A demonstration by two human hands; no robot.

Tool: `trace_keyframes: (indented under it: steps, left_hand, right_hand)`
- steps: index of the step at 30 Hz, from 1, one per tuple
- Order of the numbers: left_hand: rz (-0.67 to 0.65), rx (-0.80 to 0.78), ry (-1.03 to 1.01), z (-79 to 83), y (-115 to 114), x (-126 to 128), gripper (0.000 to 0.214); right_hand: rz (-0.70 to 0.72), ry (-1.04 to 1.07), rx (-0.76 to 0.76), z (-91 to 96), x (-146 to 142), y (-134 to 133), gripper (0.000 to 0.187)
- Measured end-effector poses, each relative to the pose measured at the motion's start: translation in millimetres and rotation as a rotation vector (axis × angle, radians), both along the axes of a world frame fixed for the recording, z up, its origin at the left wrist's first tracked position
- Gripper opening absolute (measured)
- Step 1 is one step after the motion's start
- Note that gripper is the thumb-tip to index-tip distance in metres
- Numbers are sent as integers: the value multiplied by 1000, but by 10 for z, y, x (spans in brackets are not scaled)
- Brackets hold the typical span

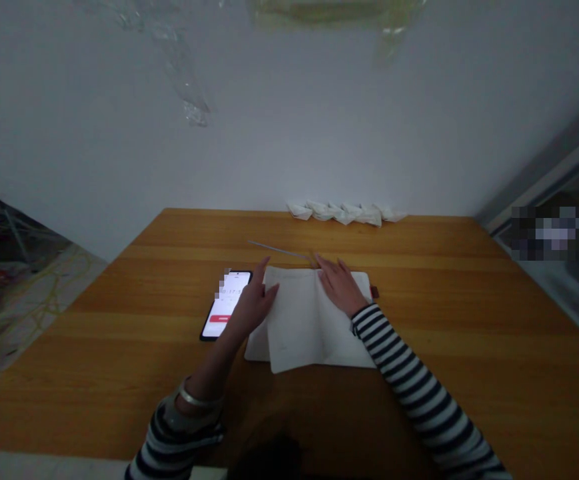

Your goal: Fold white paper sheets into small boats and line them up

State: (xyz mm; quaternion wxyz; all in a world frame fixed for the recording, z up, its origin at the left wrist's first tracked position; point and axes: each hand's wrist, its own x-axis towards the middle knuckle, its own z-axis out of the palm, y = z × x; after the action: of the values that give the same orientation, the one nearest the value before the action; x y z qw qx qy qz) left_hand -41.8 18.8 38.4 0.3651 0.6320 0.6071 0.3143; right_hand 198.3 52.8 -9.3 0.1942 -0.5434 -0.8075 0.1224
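Observation:
An open notebook (pixel 314 327) with blank white pages lies on the wooden table (pixel 119 347). A loose white sheet (pixel 296 337) rests on its left half. My left hand (pixel 254 300) presses on the sheet's upper left edge, fingers stretched out. My right hand (pixel 339 283) lies flat on the right page near the top, fingers extended toward the spine. Neither hand holds anything. Both arms wear black and white striped sleeves, and a silver bangle (pixel 196 398) sits on my left wrist.
A phone (pixel 225 305) with a lit screen lies just left of the notebook. A thin stick-like item (pixel 282 251) lies behind the notebook. Several folded white paper pieces (pixel 344 213) line the table's far edge by the wall. A window frame (pixel 544 200) is at right.

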Motion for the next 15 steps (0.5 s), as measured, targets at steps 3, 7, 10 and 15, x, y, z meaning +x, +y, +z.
trace_keyframes:
  steps: [3, 7, 10, 15]
  left_hand:
    - [52, -25, -36, -155, -121, 8, 65]
    - [123, 50, -24, -269, -250, 71, 57]
    - [137, 49, 32, -239, -301, 89, 56]
    - [158, -22, 61, -154, -352, 74, 61]
  right_hand:
    - [-43, -14, -10, -59, 20, 46, 51]
    - [-45, -36, -13, -90, 25, 64, 49]
    - [-43, -44, -18, -83, 21, 64, 49]
    - [-64, -45, 4, -81, 11, 76, 52]
